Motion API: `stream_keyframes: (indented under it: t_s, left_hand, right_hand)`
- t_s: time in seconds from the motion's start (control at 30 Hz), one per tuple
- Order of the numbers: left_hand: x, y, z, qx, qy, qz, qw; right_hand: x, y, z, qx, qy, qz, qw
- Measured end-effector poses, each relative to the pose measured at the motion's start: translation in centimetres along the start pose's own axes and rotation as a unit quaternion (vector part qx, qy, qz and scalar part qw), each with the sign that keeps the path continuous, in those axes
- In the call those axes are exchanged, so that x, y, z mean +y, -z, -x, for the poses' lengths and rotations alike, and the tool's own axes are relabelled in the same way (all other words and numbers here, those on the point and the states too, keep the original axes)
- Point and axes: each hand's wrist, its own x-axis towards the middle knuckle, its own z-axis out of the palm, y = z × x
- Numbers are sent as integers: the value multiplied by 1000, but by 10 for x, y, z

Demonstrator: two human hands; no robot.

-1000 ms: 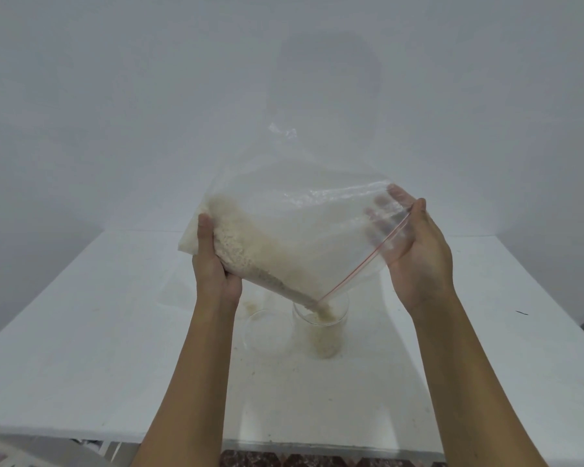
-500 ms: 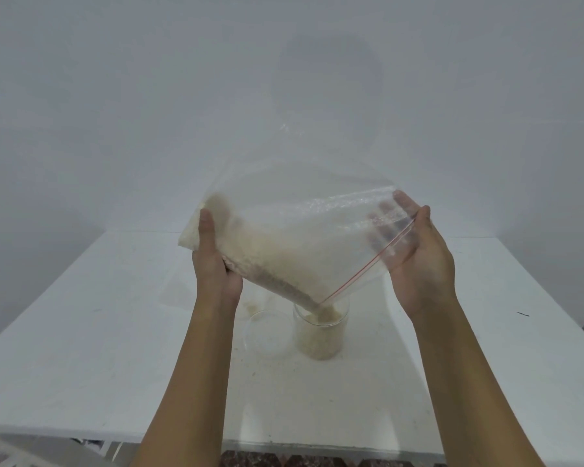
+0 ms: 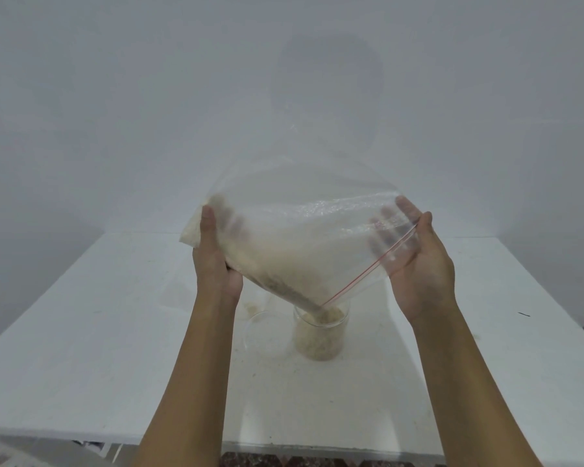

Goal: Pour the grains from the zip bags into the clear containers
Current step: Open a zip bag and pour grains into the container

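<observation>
Grains (image 3: 270, 264) had slid lower in the zip bag (image 3: 311, 230) since the earlier view; the level in the clear container (image 3: 321, 338) stood higher. Bag hung tilted between both hands, its red-striped open corner dipped into the container's mouth. Left hand (image 3: 216, 261) gripped the raised bottom edge, thumb in front, fingers behind. Right hand (image 3: 418, 264) pinched the zip edge likewise. Second clear container (image 3: 265, 335) stood just beside the first on the white table (image 3: 115, 332)
</observation>
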Motion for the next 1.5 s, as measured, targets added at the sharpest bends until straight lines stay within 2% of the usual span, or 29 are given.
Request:
stream_keyframes:
  t_s: [0.43, 0.87, 1.27, 1.5]
  left_hand:
    - [-2, 2, -8, -39, -3, 0, 999]
    - [-3, 0, -14, -47, -5, 12, 999]
    - [2, -7, -13, 5, -26, -23, 999]
    - [4, -12, -15, -1, -60, -47, 997]
  right_hand:
    - [4, 1, -2, 10, -13, -19, 1000]
    - [8, 7, -7, 15, -22, -26, 999]
    - [10, 9, -12, 19, -29, -24, 999]
    - [12, 15, -13, 25, -35, -41, 998]
